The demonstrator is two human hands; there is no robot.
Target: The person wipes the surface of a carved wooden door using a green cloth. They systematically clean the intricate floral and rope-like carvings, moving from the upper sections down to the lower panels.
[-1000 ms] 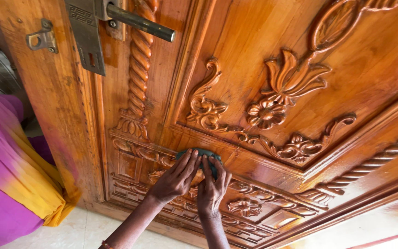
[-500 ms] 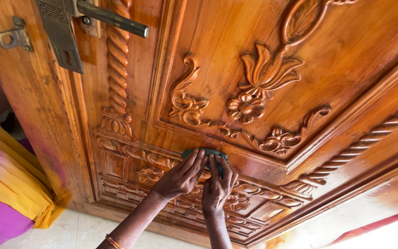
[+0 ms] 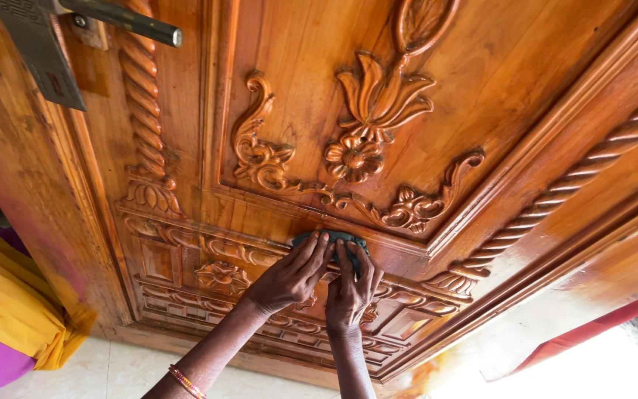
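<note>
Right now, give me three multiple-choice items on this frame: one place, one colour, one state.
1. Where is the cloth pressed?
A. On the door handle
B. On the carved band below the flower panel
C. On the floor

2. What colour is the cloth?
A. Dark green
B. White
C. Red

3. How do the hands stand?
A. Both off the door
B. One raised to the handle
C. Both flat on the cloth

Answers: 1 B, the cloth lies under the carved flower on the wooden door. 2 A, its visible edge is dark green. 3 C, left hand and right hand lie side by side over it.
</note>
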